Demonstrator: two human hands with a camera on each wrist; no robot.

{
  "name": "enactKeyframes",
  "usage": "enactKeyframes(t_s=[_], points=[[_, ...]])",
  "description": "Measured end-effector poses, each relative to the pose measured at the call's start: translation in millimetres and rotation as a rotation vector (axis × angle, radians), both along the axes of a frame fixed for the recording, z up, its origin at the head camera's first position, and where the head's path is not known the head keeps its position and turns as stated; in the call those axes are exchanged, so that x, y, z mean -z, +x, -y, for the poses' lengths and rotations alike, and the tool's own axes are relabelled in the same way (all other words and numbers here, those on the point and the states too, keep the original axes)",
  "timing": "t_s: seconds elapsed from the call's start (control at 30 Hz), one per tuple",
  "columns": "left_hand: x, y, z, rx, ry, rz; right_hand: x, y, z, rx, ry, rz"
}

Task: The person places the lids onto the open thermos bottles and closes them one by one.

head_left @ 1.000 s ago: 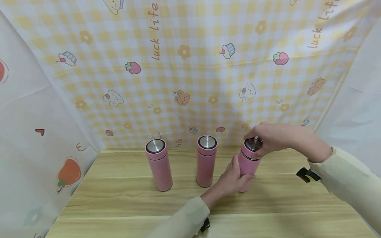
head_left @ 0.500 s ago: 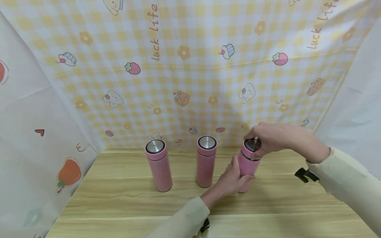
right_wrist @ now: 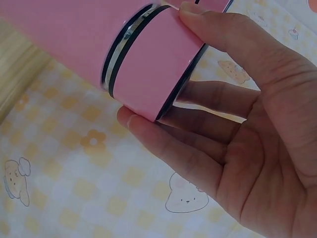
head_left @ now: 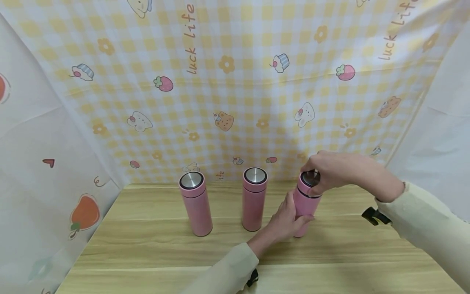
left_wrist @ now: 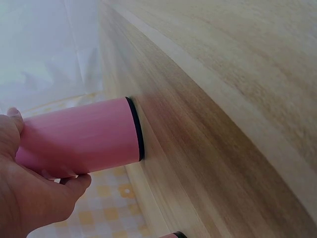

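A pink thermos bottle [head_left: 305, 206] stands at the right on the wooden table, its base against the wood in the left wrist view. My left hand [head_left: 284, 218] grips its body, fingers on one side and thumb on the other. My right hand [head_left: 335, 173] comes from above and pinches the pink lid [right_wrist: 151, 64] between thumb and fingers. A silver ring edged in black shows between lid and body in the right wrist view. The palm stands apart from the lid's top. Part of the lid's steel top is hidden behind the right hand in the head view.
Two similar pink thermos bottles stand upright with lids on: one in the middle [head_left: 253, 208], one at the left [head_left: 198, 212]. Behind the table [head_left: 154, 245] hangs a yellow checked cloth [head_left: 249, 94]. A white cloth [head_left: 33, 143] hangs at the left.
My right wrist and sleeve have shifted slightly left, and the thumb has moved a little left along the lid. The left hand and the bottles stay in place.
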State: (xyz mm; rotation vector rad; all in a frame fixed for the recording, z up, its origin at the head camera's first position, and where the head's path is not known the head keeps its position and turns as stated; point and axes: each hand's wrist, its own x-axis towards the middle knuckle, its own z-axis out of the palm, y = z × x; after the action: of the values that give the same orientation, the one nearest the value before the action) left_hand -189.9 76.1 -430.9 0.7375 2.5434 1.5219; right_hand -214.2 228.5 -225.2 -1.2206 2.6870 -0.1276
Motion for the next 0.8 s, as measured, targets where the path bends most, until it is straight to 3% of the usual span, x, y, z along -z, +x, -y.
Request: enactKeyframes(t_s=[0.4,0.8], points=[[0.7,-0.8,0.5,0.005,-0.005,0.005,2.4,3.3,1.1,0.070,0.011,-0.068],[0.4,-0.4,1.5,0.018,0.004,-0.024,2.4,2.4,2.9,0.062,0.003,-0.063]])
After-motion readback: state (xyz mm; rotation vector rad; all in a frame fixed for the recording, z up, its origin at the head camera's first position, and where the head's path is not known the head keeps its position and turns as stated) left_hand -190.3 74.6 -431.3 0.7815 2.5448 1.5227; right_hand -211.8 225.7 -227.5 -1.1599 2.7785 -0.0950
